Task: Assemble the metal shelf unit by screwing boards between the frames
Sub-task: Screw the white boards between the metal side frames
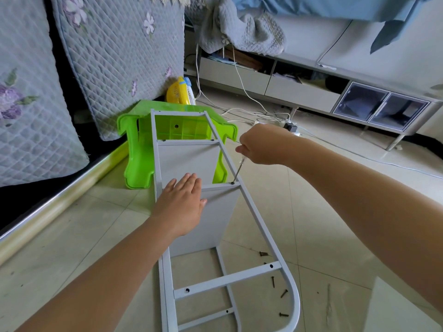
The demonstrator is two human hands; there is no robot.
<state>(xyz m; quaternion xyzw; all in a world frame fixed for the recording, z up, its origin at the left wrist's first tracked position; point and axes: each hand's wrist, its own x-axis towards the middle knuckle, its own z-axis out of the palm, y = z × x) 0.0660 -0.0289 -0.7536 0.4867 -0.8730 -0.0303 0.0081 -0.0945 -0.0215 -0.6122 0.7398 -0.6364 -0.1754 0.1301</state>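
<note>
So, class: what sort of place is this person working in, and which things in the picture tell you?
Most likely a room in a home, with the work done on the tiled floor. Clues: quilted floral cushions leaning at the left, a low TV-style cabinet along the wall, and a green plastic stool.

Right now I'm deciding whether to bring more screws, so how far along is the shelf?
Done: the far board sits between the frames with screws at its top corners. In hand: the right hand drives a screwdriver into the near board's corner while the left hand presses that board. Left: the lower crossbar holes stand empty, and loose screws lie on the floor.
</note>
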